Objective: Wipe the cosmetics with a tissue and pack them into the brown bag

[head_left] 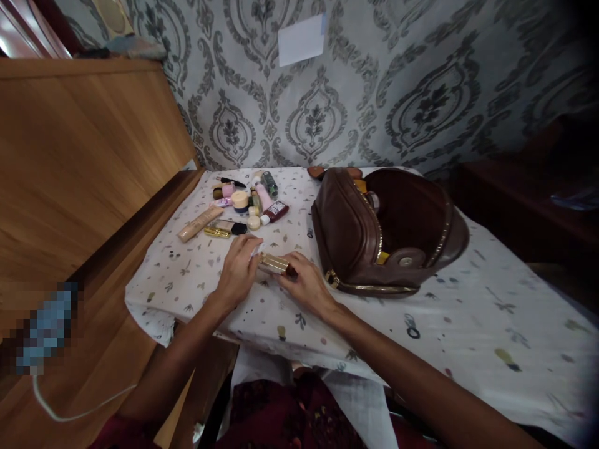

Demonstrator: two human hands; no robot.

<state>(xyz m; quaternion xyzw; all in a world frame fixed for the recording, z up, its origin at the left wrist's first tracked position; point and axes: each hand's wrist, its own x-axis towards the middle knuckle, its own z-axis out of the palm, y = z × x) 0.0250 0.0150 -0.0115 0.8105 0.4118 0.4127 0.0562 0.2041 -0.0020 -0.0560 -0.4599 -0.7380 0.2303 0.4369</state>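
A small gold item is held between my two hands above the patterned white cloth. My left hand has its fingers closed at the item's left end, by something pale and small. At the right end, the fingers of my right hand pinch a dark part of it. Beyond my left hand lie a gold tube, a beige tube, a dark-capped bottle, a round jar and a dark red bottle. An open brown bag stands to the right of my hands.
The cloth-covered table meets a patterned wall at the back. A wooden cabinet rises on the left. White paper is on the wall. A pale cable curves at the lower left.
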